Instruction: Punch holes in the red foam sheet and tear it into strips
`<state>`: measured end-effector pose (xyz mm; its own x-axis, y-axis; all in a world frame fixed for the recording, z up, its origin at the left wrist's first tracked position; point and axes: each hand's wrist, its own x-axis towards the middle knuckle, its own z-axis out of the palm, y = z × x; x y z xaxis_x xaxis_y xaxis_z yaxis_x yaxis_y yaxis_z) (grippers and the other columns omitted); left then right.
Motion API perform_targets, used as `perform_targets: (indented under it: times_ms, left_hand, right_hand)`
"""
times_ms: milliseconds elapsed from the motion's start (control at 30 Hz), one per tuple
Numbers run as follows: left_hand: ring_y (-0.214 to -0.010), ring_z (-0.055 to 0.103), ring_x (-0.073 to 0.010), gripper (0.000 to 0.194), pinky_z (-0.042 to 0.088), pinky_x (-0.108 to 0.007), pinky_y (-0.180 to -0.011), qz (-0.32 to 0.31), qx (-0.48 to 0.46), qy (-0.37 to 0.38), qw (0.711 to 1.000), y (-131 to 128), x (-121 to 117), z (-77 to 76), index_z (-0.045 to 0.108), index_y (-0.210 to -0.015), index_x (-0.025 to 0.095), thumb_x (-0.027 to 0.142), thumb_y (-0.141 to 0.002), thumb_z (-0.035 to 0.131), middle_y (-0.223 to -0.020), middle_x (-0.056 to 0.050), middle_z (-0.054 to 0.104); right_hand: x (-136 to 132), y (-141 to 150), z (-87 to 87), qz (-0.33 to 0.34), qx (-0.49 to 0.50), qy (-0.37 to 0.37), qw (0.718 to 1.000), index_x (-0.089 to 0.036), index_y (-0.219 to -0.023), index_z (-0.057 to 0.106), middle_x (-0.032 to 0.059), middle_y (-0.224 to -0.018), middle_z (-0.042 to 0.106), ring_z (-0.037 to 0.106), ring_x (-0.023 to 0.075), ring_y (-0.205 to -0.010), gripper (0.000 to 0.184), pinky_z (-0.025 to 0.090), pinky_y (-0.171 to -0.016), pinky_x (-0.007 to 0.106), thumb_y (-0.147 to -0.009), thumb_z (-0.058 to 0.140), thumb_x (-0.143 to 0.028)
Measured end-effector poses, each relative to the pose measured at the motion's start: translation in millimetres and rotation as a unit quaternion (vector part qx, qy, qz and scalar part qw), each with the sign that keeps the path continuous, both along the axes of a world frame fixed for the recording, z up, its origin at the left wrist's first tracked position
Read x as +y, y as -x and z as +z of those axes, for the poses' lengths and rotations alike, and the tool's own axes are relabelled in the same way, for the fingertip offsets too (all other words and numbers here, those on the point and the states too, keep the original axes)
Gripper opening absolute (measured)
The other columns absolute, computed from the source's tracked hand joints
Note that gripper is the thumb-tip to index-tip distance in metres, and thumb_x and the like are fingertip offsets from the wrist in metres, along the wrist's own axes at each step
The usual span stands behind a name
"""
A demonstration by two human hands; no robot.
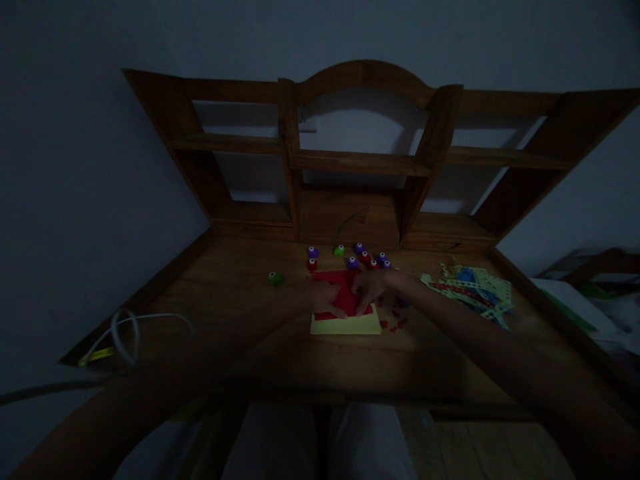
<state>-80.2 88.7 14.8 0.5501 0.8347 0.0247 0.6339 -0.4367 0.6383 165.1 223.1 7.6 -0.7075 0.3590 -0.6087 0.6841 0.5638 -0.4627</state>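
A red sheet of paper [331, 276] lies over a pale yellow sheet [345, 327] on the wooden desk. My left hand [327, 298] rests on the left part of the red sheet, its thumb and fingers apart. From the other side, my right hand [373, 287] touches the same sheet with bent fingers that seem to pinch it. Its fingertips are dim, and part of the paper is hidden beneath both hands. Small red paper bits [395, 327] are scattered beside the right hand. Behind the hands stand several small craft punches in purple [353, 263], red [313, 264] and green [339, 251].
Another green punch [275, 278] sits to the left. Strips of hole-punched paper [470, 293] are piled at the right. A white cable [131, 333] loops at the desk's left edge. A wooden shelf unit [350, 163] rises along the back. The room is dark.
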Motion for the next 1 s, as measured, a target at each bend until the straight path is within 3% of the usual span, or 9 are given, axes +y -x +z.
perform_targets:
  times_ms: [100, 300, 600, 700, 767, 833, 900, 1000]
  left_hand:
    - [-0.099, 0.051, -0.0198, 0.041, 0.038, -0.025, -0.067, -0.001, -0.005, -0.005, 1.000, 1, -4, 6.1, 0.056, -0.109, 0.027, 0.050, -0.076, 0.062, -0.100, 0.000, 0.064]
    - [-0.088, 0.053, -0.0177, 0.038, 0.042, -0.027, -0.072, -0.042, -0.013, 0.000, 0.999, -19, 18, 5.0, 0.054, -0.103, 0.017, 0.047, -0.080, 0.062, -0.094, -0.004, 0.060]
    - [-0.100, 0.052, -0.0194, 0.036, 0.046, -0.029, -0.084, -0.055, -0.024, -0.022, 0.998, 3, 9, 13.6, 0.055, -0.114, 0.018, 0.040, -0.085, 0.056, -0.105, -0.006, 0.061]
    - [-0.103, 0.054, -0.0193, 0.032, 0.045, -0.033, -0.090, -0.076, -0.020, -0.041, 0.996, 4, 8, 15.5, 0.057, -0.113, 0.018, 0.038, -0.087, 0.052, -0.107, -0.005, 0.062]
    - [-0.112, 0.050, -0.0198, 0.032, 0.040, -0.037, -0.099, -0.065, -0.012, -0.099, 0.993, 3, 2, 11.1, 0.056, -0.117, 0.020, 0.035, -0.091, 0.046, -0.119, -0.006, 0.058]
    - [-0.124, 0.042, -0.0219, 0.036, 0.032, -0.042, -0.107, -0.026, 0.019, -0.186, 0.982, 1, -9, 2.2, 0.050, -0.127, 0.021, 0.034, -0.094, 0.042, -0.132, -0.008, 0.049]
    - [-0.128, 0.038, -0.0244, 0.040, 0.030, -0.045, -0.108, -0.048, 0.072, -0.227, 0.970, -5, -21, -8.3, 0.046, -0.133, 0.024, 0.035, -0.094, 0.042, -0.140, -0.009, 0.042]
    - [-0.127, 0.039, -0.0264, 0.045, 0.033, -0.045, -0.105, -0.081, 0.122, -0.247, 0.958, -14, -32, -20.1, 0.042, -0.137, 0.027, 0.041, -0.094, 0.042, -0.141, -0.009, 0.040]
  right_hand:
    - [5, -5, 2.9, 0.024, -0.030, 0.000, 0.999, -0.013, -0.064, 0.063, -0.0024, -0.053, 0.057, 0.047, 0.0099, -0.047, 0.052, 0.032, -0.048, 0.023, -0.048, 0.079, -0.060]
    - [10, -17, 1.1, 0.015, -0.019, 0.041, 0.999, -0.012, -0.072, 0.063, -0.0014, -0.059, 0.059, 0.050, 0.0115, -0.053, 0.058, 0.035, -0.052, 0.024, -0.048, 0.077, -0.062]
    - [-2, -28, 12.8, -0.014, 0.031, 0.045, 0.998, -0.013, -0.079, 0.062, -0.0007, -0.070, 0.061, 0.053, 0.0132, -0.062, 0.053, 0.039, -0.054, 0.022, -0.048, 0.082, -0.052]
    - [-38, -38, 24.2, -0.049, 0.165, -0.071, 0.983, -0.016, -0.094, 0.064, 0.0024, -0.087, 0.065, 0.059, 0.0160, -0.076, 0.045, 0.044, -0.064, 0.024, -0.066, 0.074, -0.050]
    - [-73, -42, 29.1, -0.090, 0.257, -0.231, 0.934, -0.021, -0.110, 0.060, 0.0061, -0.107, 0.063, 0.059, 0.0198, -0.094, 0.040, 0.046, -0.079, 0.030, -0.080, 0.063, -0.046]
    - [-107, -44, 27.0, -0.112, 0.288, -0.358, 0.881, -0.022, -0.121, 0.056, 0.0102, -0.124, 0.056, 0.052, 0.0242, -0.113, 0.036, 0.042, -0.093, 0.037, -0.090, 0.052, -0.039]
    - [-131, -43, 16.9, -0.060, 0.285, -0.387, 0.875, -0.024, -0.130, 0.049, 0.0098, -0.131, 0.052, 0.047, 0.0241, -0.121, 0.038, 0.038, -0.100, 0.040, -0.093, 0.046, -0.031]
    - [-144, -40, -5.0, -0.008, 0.260, -0.412, 0.873, -0.024, -0.135, 0.046, 0.0093, -0.138, 0.048, 0.044, 0.0248, -0.125, 0.042, 0.035, -0.104, 0.045, -0.093, 0.044, -0.027]
